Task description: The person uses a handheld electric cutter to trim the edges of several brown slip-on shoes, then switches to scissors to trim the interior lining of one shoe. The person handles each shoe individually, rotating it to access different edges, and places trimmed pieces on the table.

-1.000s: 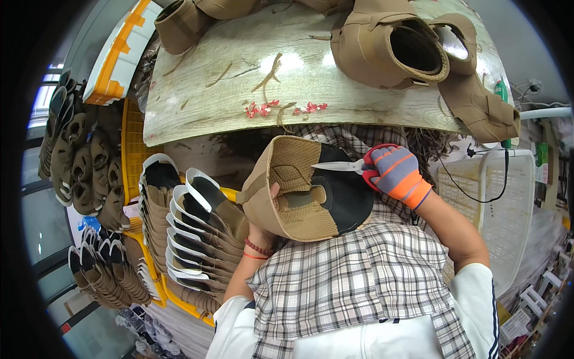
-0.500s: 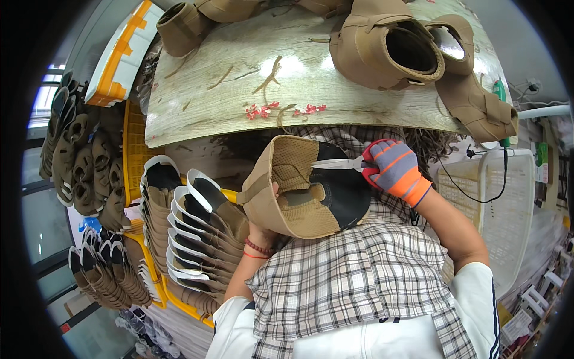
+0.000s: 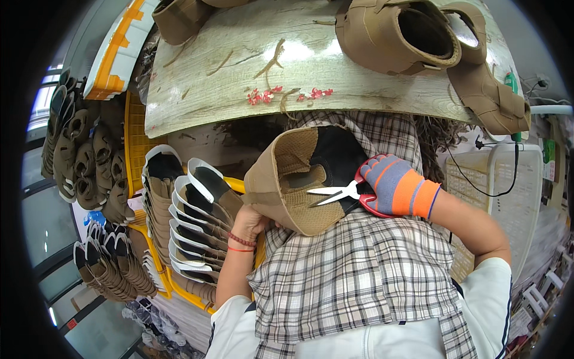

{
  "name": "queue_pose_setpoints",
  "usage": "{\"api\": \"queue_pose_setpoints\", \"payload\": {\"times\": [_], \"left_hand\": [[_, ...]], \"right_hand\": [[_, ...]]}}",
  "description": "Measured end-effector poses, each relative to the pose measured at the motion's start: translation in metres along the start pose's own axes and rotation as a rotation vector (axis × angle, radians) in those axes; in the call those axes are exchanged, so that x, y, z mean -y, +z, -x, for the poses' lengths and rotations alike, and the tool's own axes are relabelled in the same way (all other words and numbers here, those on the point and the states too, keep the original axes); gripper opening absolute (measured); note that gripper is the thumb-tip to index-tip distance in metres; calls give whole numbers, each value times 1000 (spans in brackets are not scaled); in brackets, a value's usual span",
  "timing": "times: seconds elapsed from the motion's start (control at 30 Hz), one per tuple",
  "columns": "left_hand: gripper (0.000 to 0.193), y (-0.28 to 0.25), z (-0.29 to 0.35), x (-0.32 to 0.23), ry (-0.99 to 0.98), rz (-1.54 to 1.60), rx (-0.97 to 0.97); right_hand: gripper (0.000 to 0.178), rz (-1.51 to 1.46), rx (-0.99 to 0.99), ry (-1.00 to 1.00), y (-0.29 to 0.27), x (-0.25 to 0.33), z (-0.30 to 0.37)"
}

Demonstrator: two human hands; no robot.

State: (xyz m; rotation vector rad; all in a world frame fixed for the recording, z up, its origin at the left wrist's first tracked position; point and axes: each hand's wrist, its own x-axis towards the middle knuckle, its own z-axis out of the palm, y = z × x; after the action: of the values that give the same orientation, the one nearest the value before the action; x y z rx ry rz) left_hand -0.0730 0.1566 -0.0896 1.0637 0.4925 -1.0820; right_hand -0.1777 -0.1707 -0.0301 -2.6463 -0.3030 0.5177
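A tan shoe upper (image 3: pixel 263 179) with a black and tan mesh lining rests over my lap, its opening facing me. My left hand (image 3: pixel 251 219) grips its lower left edge, with most of the fingers hidden behind the material. On my right hand (image 3: pixel 394 184) is a grey and orange striped glove. That hand is closed around the red handles of a pair of scissors (image 3: pixel 345 192). The blades are spread a little and lie across the mouth of the upper, pointing left.
Stacked tan uppers (image 3: pixel 206 239) with white edges fill a yellow crate on the left. Ahead, a wood-patterned table (image 3: pixel 221 90) carries finished-looking tan uppers (image 3: pixel 397 36) and loose scraps. A white plastic basket (image 3: pixel 517 197) stands at the right, with a black cord (image 3: pixel 466 179) hanging before it.
The scissors have dropped lower and their blades have spread apart. My left hand has shifted down and left along the upper, which has turned slightly.
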Motion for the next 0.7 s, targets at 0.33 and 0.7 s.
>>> {"api": "queue_pose_setpoints", "payload": {"times": [0.33,0.7], "left_hand": [[36,15,8,7,139,-237,-83],[30,-4,-2,20,171,-187,-97]], "right_hand": [[38,25,104,-29,10,7,-11],[30,-3,-56,-1,-3,-3,-2]]}}
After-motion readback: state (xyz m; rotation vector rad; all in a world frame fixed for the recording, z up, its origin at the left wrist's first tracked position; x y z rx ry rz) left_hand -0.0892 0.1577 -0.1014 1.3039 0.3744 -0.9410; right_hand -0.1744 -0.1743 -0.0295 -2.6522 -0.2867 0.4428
